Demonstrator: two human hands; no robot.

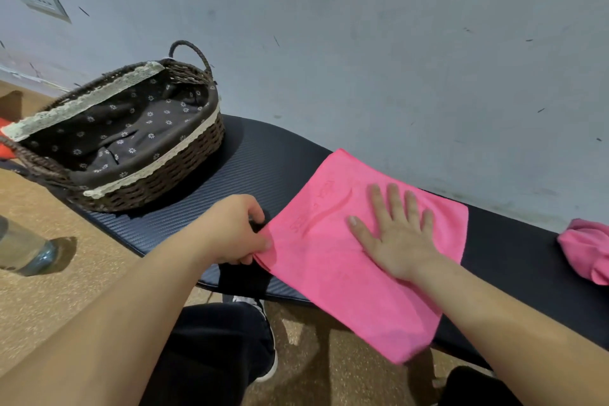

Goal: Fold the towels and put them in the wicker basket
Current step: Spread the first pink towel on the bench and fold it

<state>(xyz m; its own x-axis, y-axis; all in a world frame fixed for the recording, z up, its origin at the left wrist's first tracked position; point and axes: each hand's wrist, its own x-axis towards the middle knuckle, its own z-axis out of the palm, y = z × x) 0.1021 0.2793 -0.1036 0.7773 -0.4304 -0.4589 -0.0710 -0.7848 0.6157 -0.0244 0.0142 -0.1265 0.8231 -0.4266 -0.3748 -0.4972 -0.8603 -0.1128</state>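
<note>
A person seated at a dark padded surface works on a pink towel midway through the folding step. The right hand lies flat on the cloth with fingers spread and straight, pinning it down. The left hand pinches the towel's left edge, where layered edges suggest at least one fold is already made. The towel lies directly under and between the hands. Its longer run goes from the wall side toward the person, and the near end hangs over the front edge of the surface. The basket stands on the same surface, well to the left of the towel and beyond the left hand, which makes that hand the nearer one for the transfer. Its long axis runs diagonally from near left to far right, with a looped handle at each end. Inside, only the dark flower-print lining with lace trim can be seen, with no towel in it. A second pink towel sits crumpled at the far right of the surface, apart from both hands and apparently waiting its turn. A clear bottle stands on the floor at left.
</note>
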